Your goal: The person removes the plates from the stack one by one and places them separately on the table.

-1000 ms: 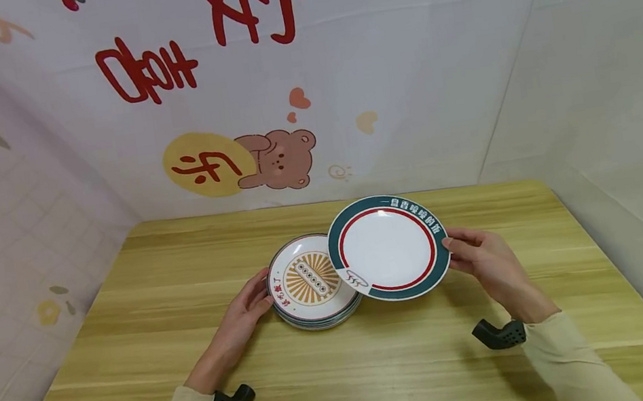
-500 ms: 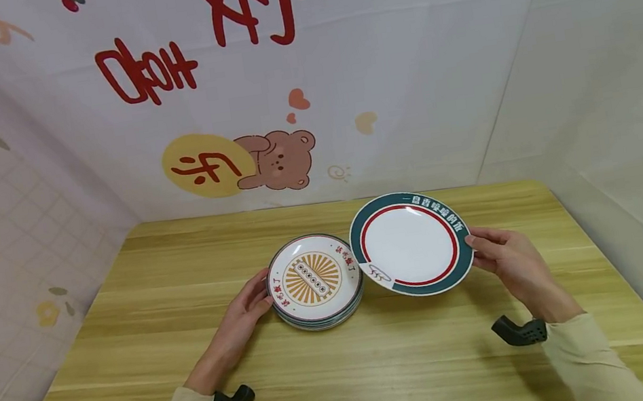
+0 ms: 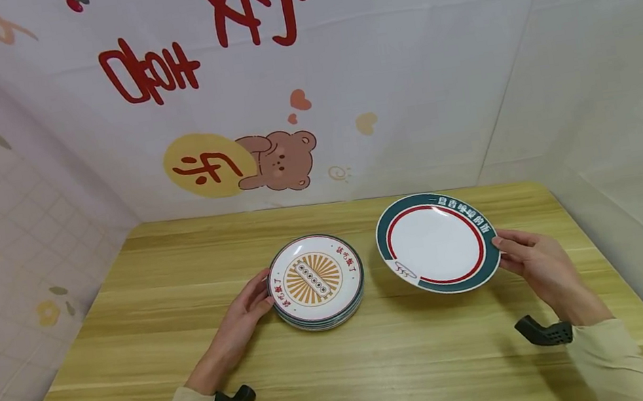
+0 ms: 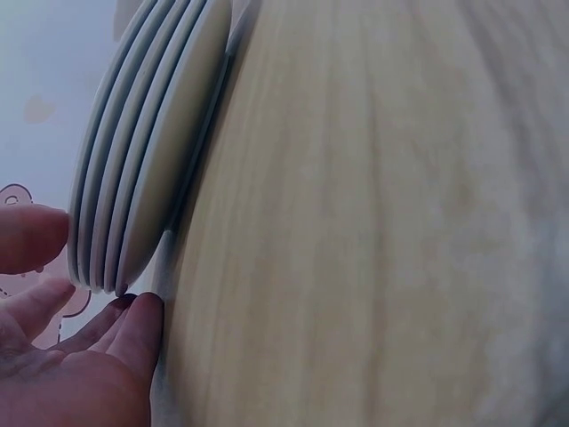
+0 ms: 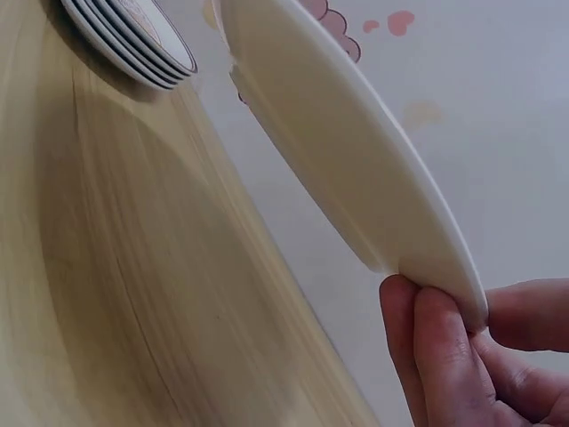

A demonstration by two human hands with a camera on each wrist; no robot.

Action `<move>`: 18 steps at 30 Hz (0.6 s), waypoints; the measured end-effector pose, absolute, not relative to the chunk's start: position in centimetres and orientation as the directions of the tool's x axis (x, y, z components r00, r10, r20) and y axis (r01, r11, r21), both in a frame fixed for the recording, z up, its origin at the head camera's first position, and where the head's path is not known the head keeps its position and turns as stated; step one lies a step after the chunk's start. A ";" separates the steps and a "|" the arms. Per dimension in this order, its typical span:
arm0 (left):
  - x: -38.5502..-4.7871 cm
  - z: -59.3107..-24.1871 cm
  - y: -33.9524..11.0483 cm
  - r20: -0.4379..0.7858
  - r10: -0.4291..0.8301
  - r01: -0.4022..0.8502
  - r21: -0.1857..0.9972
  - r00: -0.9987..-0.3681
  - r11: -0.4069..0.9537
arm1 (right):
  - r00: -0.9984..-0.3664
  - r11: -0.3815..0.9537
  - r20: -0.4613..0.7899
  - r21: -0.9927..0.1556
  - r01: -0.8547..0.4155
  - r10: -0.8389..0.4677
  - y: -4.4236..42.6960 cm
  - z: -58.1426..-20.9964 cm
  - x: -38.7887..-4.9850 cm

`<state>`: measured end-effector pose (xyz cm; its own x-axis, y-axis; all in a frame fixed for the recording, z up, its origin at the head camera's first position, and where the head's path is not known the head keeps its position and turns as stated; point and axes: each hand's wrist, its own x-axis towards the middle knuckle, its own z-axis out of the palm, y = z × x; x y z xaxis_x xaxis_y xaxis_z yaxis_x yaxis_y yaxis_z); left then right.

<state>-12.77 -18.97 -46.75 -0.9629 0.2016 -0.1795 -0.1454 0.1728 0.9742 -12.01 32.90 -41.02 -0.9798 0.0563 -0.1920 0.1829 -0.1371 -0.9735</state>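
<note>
My right hand [image 3: 553, 270] pinches the right rim of a large white plate [image 3: 435, 244] with a green border and a red ring. The plate is tilted and raised above the table; in the right wrist view, the thumb is on its face and the fingers [image 5: 440, 347] lie under its pale underside. Left of it, several smaller plates stand stacked [image 3: 315, 280], the top one printed with an orange sunburst. My left hand [image 3: 240, 321] holds this stack's left edge. In the left wrist view, its thumb is at the upper rim and its fingertips [image 4: 140, 325] meet the lowest plate.
A wooden table [image 3: 347, 382] carries the stack. Behind it hangs a white backdrop [image 3: 419, 63] with red characters and a bear drawing. Another pale sheet [image 3: 642, 114] borders the right side.
My right hand has carried the large plate rightward, from overlapping the stack to a gap away from it. The left hand and the stack have stayed in place.
</note>
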 end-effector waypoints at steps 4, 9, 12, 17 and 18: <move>-12.8 -46.8 -18.9 -0.191 0.196 -0.155 0.971 -0.962 0.184 | -0.977 -0.149 -0.200 -0.971 0.187 0.073 33.8 -41.2 -11.8; -12.8 -46.8 -19.0 -0.192 0.199 -0.156 0.970 -0.961 0.184 | -0.973 -0.147 -0.212 -0.969 0.197 0.088 35.0 -41.3 -11.9; -12.8 -46.7 -19.0 -0.187 0.200 -0.150 0.971 -0.962 0.184 | -0.972 -0.143 -0.218 -0.969 0.203 0.094 35.6 -41.4 -12.1; -12.8 -46.6 -19.1 -0.186 0.208 -0.151 0.973 -0.960 0.174 | -0.968 -0.141 -0.230 -0.966 0.215 0.098 36.8 -41.6 -12.4; -12.8 -46.6 -19.1 -0.186 0.214 -0.151 0.974 -0.959 0.168 | -0.969 -0.141 -0.230 -0.966 0.215 0.096 37.0 -41.7 -12.4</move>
